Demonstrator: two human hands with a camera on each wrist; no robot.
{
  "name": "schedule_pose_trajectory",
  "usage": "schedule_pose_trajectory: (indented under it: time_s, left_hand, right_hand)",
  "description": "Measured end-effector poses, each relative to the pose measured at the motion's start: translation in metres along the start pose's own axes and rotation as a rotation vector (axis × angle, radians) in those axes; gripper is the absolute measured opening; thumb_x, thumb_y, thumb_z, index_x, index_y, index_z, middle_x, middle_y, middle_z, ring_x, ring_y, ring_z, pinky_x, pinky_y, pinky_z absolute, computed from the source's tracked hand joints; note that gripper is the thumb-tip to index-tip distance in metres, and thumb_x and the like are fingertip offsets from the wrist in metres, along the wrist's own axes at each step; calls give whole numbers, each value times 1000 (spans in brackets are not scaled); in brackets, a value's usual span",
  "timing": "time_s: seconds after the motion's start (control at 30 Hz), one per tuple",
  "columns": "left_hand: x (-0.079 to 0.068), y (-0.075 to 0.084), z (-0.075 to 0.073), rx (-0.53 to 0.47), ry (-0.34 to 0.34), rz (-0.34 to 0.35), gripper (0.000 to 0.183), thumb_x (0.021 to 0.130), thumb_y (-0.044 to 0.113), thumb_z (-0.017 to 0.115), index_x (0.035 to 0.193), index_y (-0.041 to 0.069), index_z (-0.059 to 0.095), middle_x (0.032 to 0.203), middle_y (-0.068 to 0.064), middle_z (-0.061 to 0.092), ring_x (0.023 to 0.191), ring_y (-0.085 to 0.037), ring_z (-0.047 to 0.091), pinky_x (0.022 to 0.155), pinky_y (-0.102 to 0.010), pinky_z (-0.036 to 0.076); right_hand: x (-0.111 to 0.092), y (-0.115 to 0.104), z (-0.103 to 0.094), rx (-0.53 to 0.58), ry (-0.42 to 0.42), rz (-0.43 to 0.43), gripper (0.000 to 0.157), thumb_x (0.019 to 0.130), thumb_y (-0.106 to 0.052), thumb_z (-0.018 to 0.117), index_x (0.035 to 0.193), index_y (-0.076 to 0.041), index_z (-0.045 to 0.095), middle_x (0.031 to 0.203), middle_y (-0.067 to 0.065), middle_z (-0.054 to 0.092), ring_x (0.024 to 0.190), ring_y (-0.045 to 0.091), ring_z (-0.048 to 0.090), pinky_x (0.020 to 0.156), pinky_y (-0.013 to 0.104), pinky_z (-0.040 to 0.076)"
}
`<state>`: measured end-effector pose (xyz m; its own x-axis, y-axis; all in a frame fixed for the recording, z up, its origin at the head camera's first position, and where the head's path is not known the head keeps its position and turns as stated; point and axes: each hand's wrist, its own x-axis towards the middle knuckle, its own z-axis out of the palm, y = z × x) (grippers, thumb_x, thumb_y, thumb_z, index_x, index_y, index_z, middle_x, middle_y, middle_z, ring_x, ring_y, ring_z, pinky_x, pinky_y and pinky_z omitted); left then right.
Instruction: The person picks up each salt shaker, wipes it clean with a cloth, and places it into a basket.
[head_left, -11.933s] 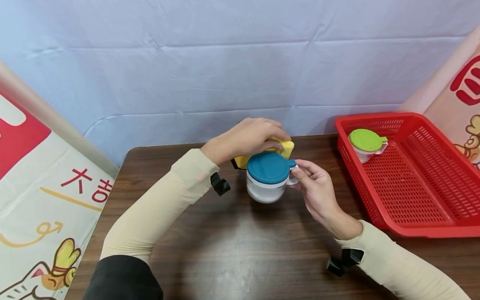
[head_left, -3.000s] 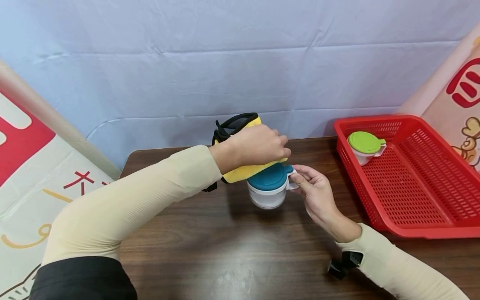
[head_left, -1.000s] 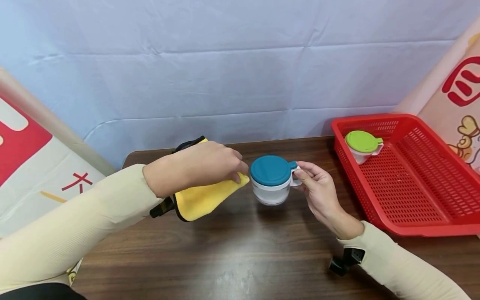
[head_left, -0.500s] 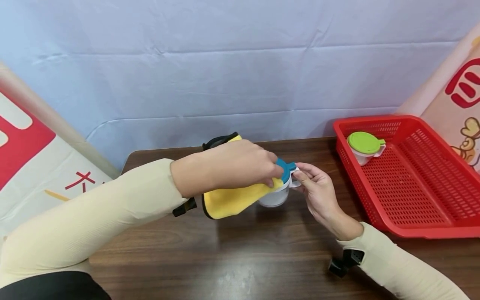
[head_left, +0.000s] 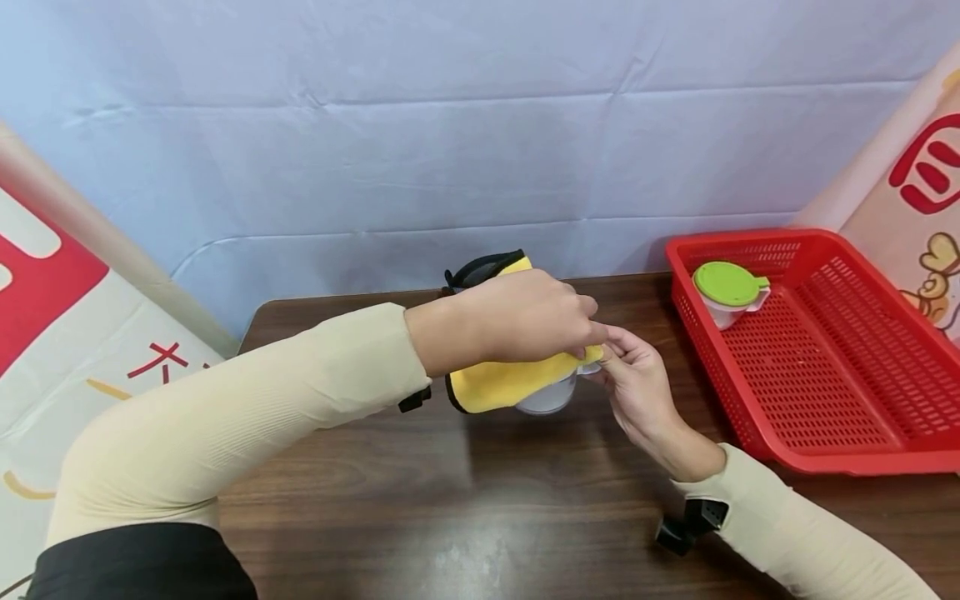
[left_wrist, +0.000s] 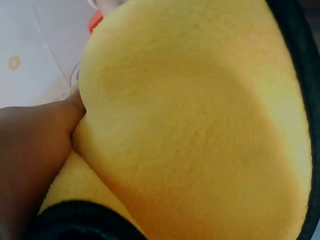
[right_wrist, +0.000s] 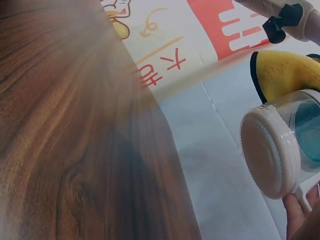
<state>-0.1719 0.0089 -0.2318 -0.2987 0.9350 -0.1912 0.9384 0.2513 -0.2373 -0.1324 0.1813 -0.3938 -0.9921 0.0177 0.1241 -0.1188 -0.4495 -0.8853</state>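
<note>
My left hand (head_left: 517, 321) grips a yellow cloth (head_left: 510, 379) with black edging, laid across the top of a clear lidded jar (head_left: 547, 398). Cloth and fingers hide the lid in the head view. At the jar's right side, the thumb and fingers of my right hand (head_left: 641, 392) pinch its white handle (head_left: 590, 367). The left fingertips are right by that handle. The right wrist view shows the base of the jar (right_wrist: 265, 150), raised off the table, with teal showing through its clear wall. Yellow cloth (left_wrist: 190, 120) fills most of the left wrist view.
A red perforated basket (head_left: 780, 454) stands at the right of the brown wooden table (head_left: 390, 517). In its far left corner sits a similar jar with a green lid (head_left: 726, 284). A pale cloth backdrop (head_left: 450, 150) hangs behind the table.
A second ago the cloth was left of the jar and the blue lid showed. My left hand has since brought it rightward over the lid to the handle. The right hand holds still.
</note>
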Motion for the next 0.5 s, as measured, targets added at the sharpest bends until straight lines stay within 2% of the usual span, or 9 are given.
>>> schedule_pose_trajectory:
  time_s: [0.2,0.33,0.5]
  left_hand:
    - [2,1,2,93,49,34,27,105,21,57,130,21,67,103,0,67,88,-16,65,75,-30,56]
    - [5,-1,3,155,43,50,31,102,12,58,131,21,67,108,-1,68,93,-18,66,80,-31,57]
    - [7,-6,5,181,24,53,27,101,15,60,127,19,68,111,-2,68,98,-20,66,82,-32,57]
  right_hand:
    - [-1,0,-1,4,14,4,22,99,1,62,99,-15,78,90,-2,76,80,7,71,75,25,59]
    - [-2,-1,0,6,9,4,19,98,-1,64,100,-14,78,92,-1,77,81,7,70,75,24,59]
    - [-3,-2,0,-6,1,13,17,97,-6,66,101,-17,78,95,-3,77,84,6,70,75,23,59]
